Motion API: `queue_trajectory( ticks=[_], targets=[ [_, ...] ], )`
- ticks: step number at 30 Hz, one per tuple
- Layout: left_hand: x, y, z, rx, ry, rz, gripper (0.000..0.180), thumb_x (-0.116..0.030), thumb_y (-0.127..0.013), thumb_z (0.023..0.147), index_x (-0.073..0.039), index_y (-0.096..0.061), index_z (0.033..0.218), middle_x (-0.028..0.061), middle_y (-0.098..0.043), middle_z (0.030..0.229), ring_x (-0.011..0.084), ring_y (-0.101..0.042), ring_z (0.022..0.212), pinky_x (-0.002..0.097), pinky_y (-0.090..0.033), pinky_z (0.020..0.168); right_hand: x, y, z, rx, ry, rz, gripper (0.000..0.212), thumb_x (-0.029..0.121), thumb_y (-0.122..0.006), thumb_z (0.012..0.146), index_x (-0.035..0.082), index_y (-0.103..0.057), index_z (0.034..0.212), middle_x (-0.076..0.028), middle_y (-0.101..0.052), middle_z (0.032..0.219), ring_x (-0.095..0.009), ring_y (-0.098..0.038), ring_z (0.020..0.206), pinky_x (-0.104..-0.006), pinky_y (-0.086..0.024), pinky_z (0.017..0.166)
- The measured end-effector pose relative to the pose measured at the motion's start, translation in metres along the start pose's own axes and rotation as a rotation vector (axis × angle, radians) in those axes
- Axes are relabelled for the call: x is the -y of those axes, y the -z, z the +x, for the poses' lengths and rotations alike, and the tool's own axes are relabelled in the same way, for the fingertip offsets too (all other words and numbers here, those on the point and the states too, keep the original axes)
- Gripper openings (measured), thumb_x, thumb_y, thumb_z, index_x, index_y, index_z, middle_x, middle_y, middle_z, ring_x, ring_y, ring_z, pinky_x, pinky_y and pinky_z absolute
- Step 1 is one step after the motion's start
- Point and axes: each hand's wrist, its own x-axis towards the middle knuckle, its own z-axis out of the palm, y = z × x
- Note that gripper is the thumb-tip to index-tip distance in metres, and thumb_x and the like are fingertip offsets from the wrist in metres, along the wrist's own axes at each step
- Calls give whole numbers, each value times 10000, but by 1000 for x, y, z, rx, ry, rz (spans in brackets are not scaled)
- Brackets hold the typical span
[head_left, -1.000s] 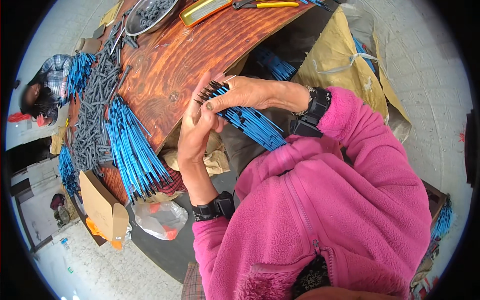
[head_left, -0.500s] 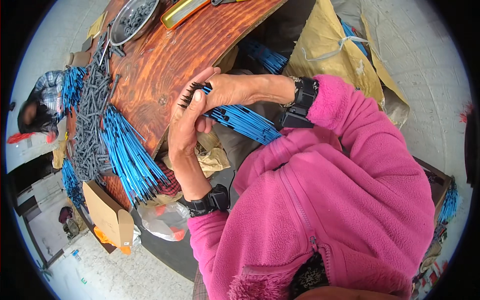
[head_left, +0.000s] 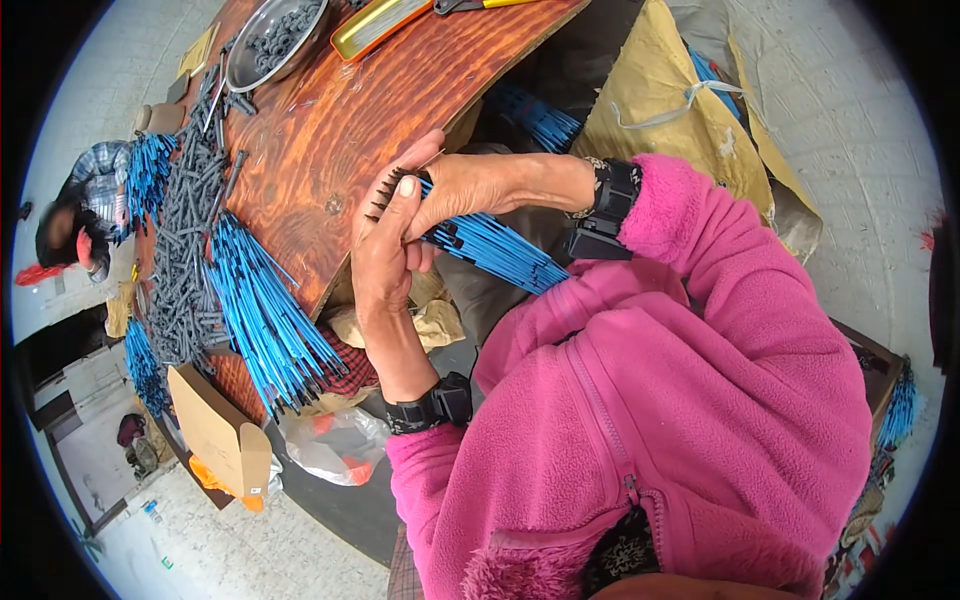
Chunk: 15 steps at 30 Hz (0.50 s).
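Between my hands is a bundle of thin blue rods with black ends (head_left: 505, 257), slanting down to the right toward my lap. My right hand (head_left: 462, 192) wraps round it near the black-tipped end, with fingertips showing underneath. Against those tips lies the palm of my left hand (head_left: 382, 262), its thumb pressed over them and its fingers stretched upward behind. Part of the grip is hidden where the hands overlap. A larger fan of similar blue rods (head_left: 268, 310) rests on the table edge to the left of my left hand.
The reddish wooden table (head_left: 320, 130) carries a long heap of grey screw-like pieces (head_left: 190, 230), a metal bowl (head_left: 236, 75) and an orange-rimmed tray (head_left: 378, 28). Near me are a cardboard box (head_left: 210, 425), a plastic bag (head_left: 335, 445) and a yellow sack (head_left: 655, 90). Another person (head_left: 90, 205) sits at far left.
Both hands and the bundle have shifted slightly right within the picture, as has the table scene. The grip looks much the same. At far left, the other person's hand has moved.
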Motion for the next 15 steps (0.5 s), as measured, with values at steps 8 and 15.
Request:
queue_trajectory(
  ticks=[8,15],
  targets=[
    [-2,-3,5,-51,-63,64,366,-264,-549,1012,17,-627,1233,160,-698,1140,74,-581,607,200,-444,470,-2,6,5,31,-109,43,249,181,-648,918,-44,-669,1023,-177,-714,903,-249,-716,815,-338,-601,771],
    [-1,2,3,-26,-31,-61,362,-238,-623,977,26,-622,1225,189,-693,1147,135,-663,801,229,-530,611,-2,11,2,128,-137,104,349,277,-663,935,-46,-652,1069,-177,-711,965,-253,-713,877,-344,-592,826]
  ],
)
